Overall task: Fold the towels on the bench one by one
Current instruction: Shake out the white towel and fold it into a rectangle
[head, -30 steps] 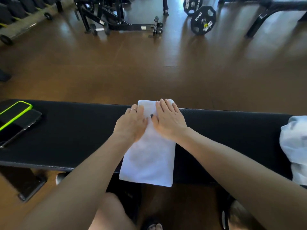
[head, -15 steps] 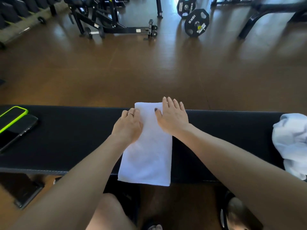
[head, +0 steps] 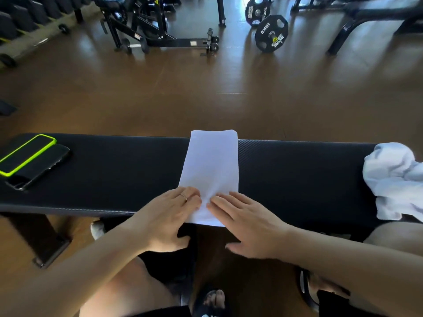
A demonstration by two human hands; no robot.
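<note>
Towel under both hands' fingertips

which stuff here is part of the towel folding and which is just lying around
Part of the job:
flat towel
crumpled towel
bench
left hand and right hand, both on the flat towel

Lying about:
two phones
weight plates
gym machine

A folded white towel is lying flat across my black bench, with crumpled towels sitting at its right end.
</note>
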